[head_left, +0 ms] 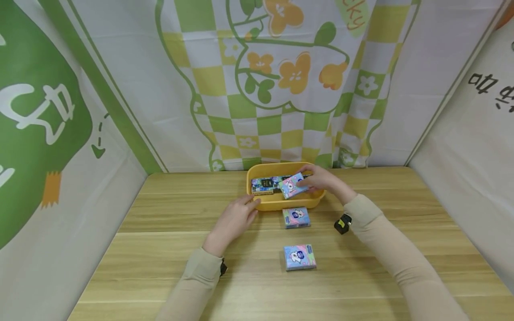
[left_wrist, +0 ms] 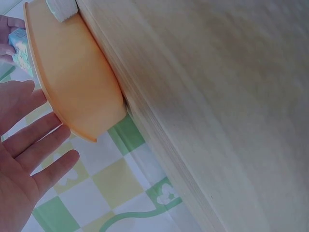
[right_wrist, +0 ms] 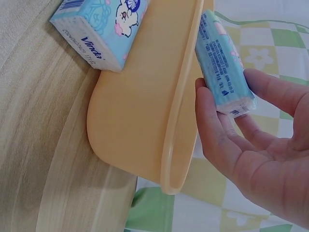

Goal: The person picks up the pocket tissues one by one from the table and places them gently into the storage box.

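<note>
My right hand (head_left: 321, 178) pinches a pink-and-blue pack of tissues (head_left: 292, 186) between thumb and fingers, tilted over the right part of a yellow plastic bin (head_left: 277, 206). In the right wrist view the held pack's printed blue side (right_wrist: 217, 58) shows just past the rim. Inside the bin, toward the back and left, lie darker patterned packs (head_left: 262, 185); the held pack partly hides them. With fairly straight, spread fingers, my left hand (head_left: 234, 217) touches the bin's front left rim.
One tissue pack (head_left: 296, 217) lies right in front of the bin, and another tissue pack (head_left: 300, 257) is nearer on the wooden table (head_left: 172, 267). Behind the bin hangs a green-and-yellow checked cloth (head_left: 265, 127). White printed sheets (head_left: 462, 178) stand at both sides.
</note>
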Tool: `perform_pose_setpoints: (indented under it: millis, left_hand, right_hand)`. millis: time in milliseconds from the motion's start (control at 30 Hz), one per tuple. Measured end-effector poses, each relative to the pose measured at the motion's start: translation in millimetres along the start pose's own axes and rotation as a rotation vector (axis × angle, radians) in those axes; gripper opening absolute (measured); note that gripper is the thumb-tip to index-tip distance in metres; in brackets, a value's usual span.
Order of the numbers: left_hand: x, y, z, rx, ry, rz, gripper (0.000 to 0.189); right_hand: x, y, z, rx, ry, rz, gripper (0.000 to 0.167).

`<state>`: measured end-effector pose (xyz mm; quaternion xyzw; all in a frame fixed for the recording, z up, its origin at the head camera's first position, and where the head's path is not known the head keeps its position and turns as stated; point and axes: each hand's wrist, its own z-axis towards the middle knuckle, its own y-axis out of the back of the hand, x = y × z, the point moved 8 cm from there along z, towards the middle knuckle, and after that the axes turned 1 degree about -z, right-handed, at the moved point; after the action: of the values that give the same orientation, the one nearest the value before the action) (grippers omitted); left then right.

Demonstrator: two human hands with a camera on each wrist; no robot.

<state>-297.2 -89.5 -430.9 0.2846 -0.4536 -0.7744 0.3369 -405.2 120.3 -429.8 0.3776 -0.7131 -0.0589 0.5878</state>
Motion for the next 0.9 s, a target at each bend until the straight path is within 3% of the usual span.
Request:
perform_pose_setpoints:
  millis: [900]
  left_hand:
    - [0.8,-0.5,-0.1,0.009,0.002,-0.005,0.031]
  right_hand:
    - [-4,-15,10.2,0.035,-0.017,0.029,0.049]
